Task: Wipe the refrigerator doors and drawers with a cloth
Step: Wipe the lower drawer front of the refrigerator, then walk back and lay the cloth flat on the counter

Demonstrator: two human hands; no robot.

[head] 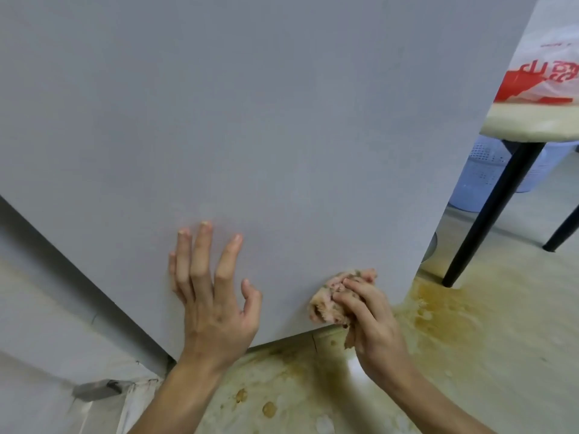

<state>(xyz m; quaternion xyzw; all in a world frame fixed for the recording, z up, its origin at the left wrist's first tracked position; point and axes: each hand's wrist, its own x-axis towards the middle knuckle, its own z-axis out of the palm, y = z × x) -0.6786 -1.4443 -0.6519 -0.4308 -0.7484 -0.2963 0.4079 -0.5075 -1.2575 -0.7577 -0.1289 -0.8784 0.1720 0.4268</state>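
I press my left hand (pixel 213 296) flat against the grey refrigerator door (pixel 238 120), fingers spread and holding nothing, to steady the panel while I work. My right hand (pixel 369 314) is clenched around the balled-up cloth (pixel 329 300) — pinkish and already grubby — pushing it against the door's bottom corner, right at the lower edge. The trouble I see is below: the floor (pixel 454 339) is streaked with a yellow-brown stain, and if the cloth slips off the edge it will likely pick up that grime and smear it back onto the door. The cloth looks dirty enough to leave marks anyway. To my right a table leg (pixel 488 217) stands near — a wide sweep could knock my knuckles into it.
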